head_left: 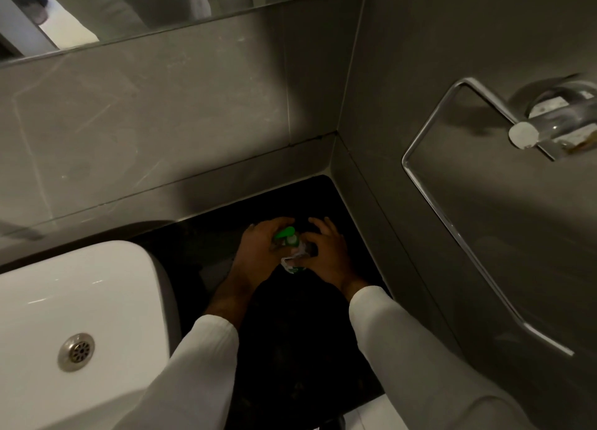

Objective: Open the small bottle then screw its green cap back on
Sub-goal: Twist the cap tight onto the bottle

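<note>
Dim light, head view looking down on a black countertop (pixel 300 332) set in a corner of grey tiled walls. Landmark: white basin (pixel 74 303), drain (pixel 76 352) visible in its bowl. The small bottle (pixel 292 252) sits to the right of the basin, over the dark counter near the back corner, held between both hands; whether its base touches the counter cannot be told. Green cap (pixel 286 234) is at the bottle's top, tilted toward the far wall, with a pale round part just beside it; whether the cap is seated or loose is not clear. Left hand (pixel 261 252) is closed around the bottle on the side nearer the basin, fingers curled over the cap end. Right hand (pixel 326 252) grips the bottle's body from the side away from the basin, fingers bent, thumb against the label. Both forearms wear white sleeves (pixel 206 365). Farther from the basin, on the right wall, a chrome towel ring (pixel 452 223) hangs from a metal bracket (pixel 549 119). Behind the basin, above the tiles, runs the lower edge of a mirror (pixel 129 10).
</note>
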`<action>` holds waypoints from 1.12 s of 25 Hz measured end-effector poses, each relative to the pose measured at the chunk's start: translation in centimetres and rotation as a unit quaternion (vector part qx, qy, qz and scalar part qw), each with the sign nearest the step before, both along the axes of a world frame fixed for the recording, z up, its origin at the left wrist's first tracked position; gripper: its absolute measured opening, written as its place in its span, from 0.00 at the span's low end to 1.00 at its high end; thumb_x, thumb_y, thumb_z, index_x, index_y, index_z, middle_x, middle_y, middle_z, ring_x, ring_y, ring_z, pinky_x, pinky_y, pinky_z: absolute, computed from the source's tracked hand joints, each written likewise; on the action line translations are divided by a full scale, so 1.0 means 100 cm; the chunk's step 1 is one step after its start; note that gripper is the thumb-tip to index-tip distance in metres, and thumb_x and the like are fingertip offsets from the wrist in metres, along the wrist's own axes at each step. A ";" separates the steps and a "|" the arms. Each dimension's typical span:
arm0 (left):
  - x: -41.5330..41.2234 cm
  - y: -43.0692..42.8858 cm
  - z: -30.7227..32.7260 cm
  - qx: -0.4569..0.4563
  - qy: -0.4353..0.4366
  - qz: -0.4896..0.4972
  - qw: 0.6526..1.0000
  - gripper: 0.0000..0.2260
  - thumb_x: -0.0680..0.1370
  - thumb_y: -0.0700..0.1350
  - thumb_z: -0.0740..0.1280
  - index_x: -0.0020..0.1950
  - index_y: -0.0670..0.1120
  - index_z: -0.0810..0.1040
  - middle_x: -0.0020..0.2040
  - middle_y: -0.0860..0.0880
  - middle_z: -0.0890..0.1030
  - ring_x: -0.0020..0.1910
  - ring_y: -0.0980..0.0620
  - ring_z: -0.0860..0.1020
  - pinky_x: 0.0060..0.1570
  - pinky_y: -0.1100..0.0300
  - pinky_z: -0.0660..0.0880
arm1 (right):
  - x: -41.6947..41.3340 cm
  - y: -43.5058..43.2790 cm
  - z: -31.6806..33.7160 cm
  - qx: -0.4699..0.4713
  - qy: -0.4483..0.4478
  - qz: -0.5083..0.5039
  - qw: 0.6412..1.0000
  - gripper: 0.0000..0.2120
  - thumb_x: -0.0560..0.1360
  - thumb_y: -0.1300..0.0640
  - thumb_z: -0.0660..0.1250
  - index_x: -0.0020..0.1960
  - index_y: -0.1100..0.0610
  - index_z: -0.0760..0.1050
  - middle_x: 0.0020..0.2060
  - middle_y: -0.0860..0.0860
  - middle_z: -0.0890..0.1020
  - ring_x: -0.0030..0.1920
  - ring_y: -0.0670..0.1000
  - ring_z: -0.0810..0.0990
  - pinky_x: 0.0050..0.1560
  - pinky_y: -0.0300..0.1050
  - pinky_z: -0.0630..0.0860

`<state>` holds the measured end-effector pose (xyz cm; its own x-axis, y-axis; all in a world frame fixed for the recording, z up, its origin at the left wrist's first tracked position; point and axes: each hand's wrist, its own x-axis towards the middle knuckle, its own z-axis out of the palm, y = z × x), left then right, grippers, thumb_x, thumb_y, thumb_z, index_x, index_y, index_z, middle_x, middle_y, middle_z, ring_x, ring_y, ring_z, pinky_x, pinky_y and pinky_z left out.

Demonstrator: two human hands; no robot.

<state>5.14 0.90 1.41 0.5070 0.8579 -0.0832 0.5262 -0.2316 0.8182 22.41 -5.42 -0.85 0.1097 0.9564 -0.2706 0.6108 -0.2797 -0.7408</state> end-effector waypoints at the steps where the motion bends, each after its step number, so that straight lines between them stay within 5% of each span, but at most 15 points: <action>1: -0.001 0.003 0.001 -0.024 -0.004 -0.022 0.999 0.26 0.71 0.44 0.78 0.67 0.51 0.76 0.61 0.52 0.80 0.60 0.55 0.78 0.61 0.55 0.76 | 0.001 -0.001 0.000 0.002 0.004 0.002 1.000 0.22 0.66 0.45 0.78 0.58 0.47 0.81 0.77 0.48 0.64 0.79 0.58 0.53 0.76 0.67 0.57; 4: -0.003 0.008 0.005 -0.048 0.001 -0.058 0.997 0.30 0.70 0.45 0.79 0.70 0.50 0.74 0.63 0.52 0.79 0.62 0.54 0.77 0.62 0.57 0.75 | -0.001 -0.002 0.000 0.000 0.005 -0.004 1.000 0.23 0.66 0.45 0.78 0.60 0.47 0.80 0.76 0.49 0.65 0.79 0.58 0.54 0.75 0.68 0.59; 7: -0.007 0.007 0.016 0.073 0.029 -0.004 0.997 0.24 0.68 0.57 0.76 0.62 0.55 0.79 0.56 0.56 0.80 0.56 0.55 0.77 0.56 0.59 0.75 | -0.003 -0.002 -0.003 -0.003 0.009 -0.010 1.000 0.22 0.65 0.44 0.78 0.57 0.48 0.81 0.76 0.49 0.65 0.79 0.59 0.54 0.75 0.68 0.60; 11: -0.007 0.005 0.029 0.158 0.109 0.012 0.981 0.20 0.68 0.60 0.74 0.58 0.54 0.82 0.52 0.52 0.83 0.54 0.49 0.78 0.50 0.54 0.77 | 0.000 -0.002 -0.003 -0.005 0.018 -0.020 1.000 0.23 0.64 0.43 0.79 0.56 0.49 0.81 0.76 0.49 0.65 0.79 0.59 0.54 0.74 0.68 0.60; 15: 0.007 0.000 0.036 0.137 0.201 0.022 0.970 0.16 0.67 0.68 0.71 0.39 0.56 0.77 0.36 0.54 0.79 0.38 0.50 0.79 0.33 0.60 0.72 | -0.006 -0.002 -0.001 0.000 0.002 -0.010 1.000 0.19 0.65 0.45 0.78 0.54 0.48 0.81 0.76 0.48 0.66 0.79 0.59 0.55 0.75 0.68 0.58; 19: 0.016 0.010 0.043 0.099 0.270 -0.011 0.958 0.17 0.67 0.65 0.71 0.44 0.53 0.81 0.43 0.49 0.83 0.47 0.46 0.80 0.48 0.49 0.75 | -0.007 -0.002 0.001 -0.001 -0.001 -0.003 1.000 0.19 0.66 0.45 0.78 0.54 0.47 0.81 0.76 0.48 0.66 0.79 0.59 0.54 0.75 0.69 0.56; 21: 0.018 0.017 0.048 0.095 0.285 -0.102 0.948 0.14 0.70 0.60 0.71 0.52 0.56 0.82 0.53 0.49 0.81 0.61 0.45 0.73 0.65 0.34 0.61 | -0.005 -0.002 0.003 -0.006 -0.005 -0.001 1.000 0.20 0.65 0.44 0.79 0.54 0.48 0.81 0.76 0.48 0.66 0.79 0.59 0.54 0.75 0.69 0.56; 23: 0.016 0.020 0.050 0.091 0.286 -0.140 0.943 0.17 0.70 0.60 0.70 0.58 0.59 0.79 0.59 0.50 0.78 0.69 0.46 0.66 0.68 0.28 0.47 | -0.003 -0.003 0.004 -0.008 -0.002 -0.007 1.000 0.20 0.65 0.44 0.78 0.55 0.48 0.81 0.76 0.48 0.66 0.79 0.59 0.54 0.75 0.68 0.58; 28: 0.017 0.015 0.050 0.103 0.311 -0.120 0.937 0.16 0.69 0.63 0.70 0.53 0.57 0.83 0.51 0.52 0.79 0.64 0.47 0.69 0.68 0.30 0.48 | -0.007 -0.003 0.006 -0.005 -0.019 0.005 1.000 0.20 0.67 0.46 0.78 0.56 0.49 0.81 0.76 0.48 0.66 0.79 0.58 0.55 0.75 0.68 0.57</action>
<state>6.88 2.43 6.41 0.5964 0.7552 -0.2720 0.7987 -0.5245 0.2949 21.69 -5.70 -0.25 0.1108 0.9550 -0.2752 0.6408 -0.2803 -0.7147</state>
